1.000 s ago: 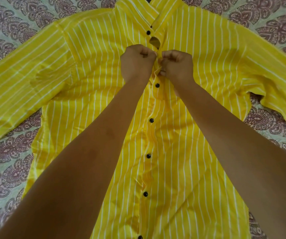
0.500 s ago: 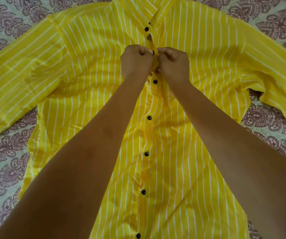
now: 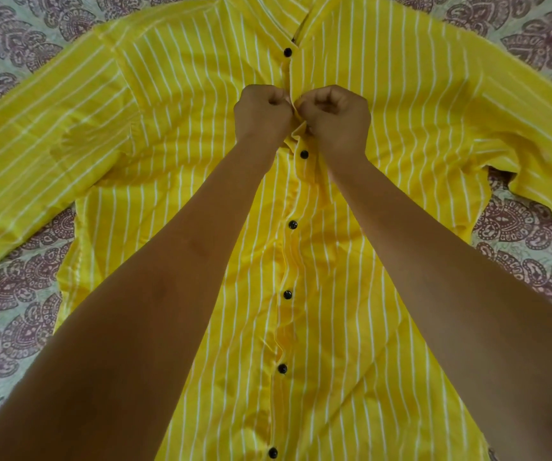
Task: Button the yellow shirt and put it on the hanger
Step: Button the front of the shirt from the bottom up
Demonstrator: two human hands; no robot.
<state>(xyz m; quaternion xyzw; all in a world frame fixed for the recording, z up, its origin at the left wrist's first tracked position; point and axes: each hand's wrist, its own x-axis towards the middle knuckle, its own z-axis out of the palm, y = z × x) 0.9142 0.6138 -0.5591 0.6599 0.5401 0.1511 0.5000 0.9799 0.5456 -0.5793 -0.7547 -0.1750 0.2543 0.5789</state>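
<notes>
A yellow shirt (image 3: 181, 104) with thin white stripes lies flat, front up, sleeves spread to both sides. Several black buttons run down its placket; the lower ones, such as the button (image 3: 292, 224) at mid chest, are fastened. My left hand (image 3: 263, 116) and my right hand (image 3: 336, 119) meet at the upper chest, fingers curled, each pinching the placket edge just above the button (image 3: 304, 154). The button between my hands is hidden by my fingers. The top button (image 3: 287, 52) sits below the collar. No hanger is in view.
The shirt rests on a bedsheet (image 3: 12, 294) with a purple paisley print on a pale ground. The sheet shows on both sides of the shirt and under the sleeves.
The gap in the placket below the top button has closed. My hands have stayed together at the same spot, and the view has shifted slightly so the shirt sits higher in frame.
</notes>
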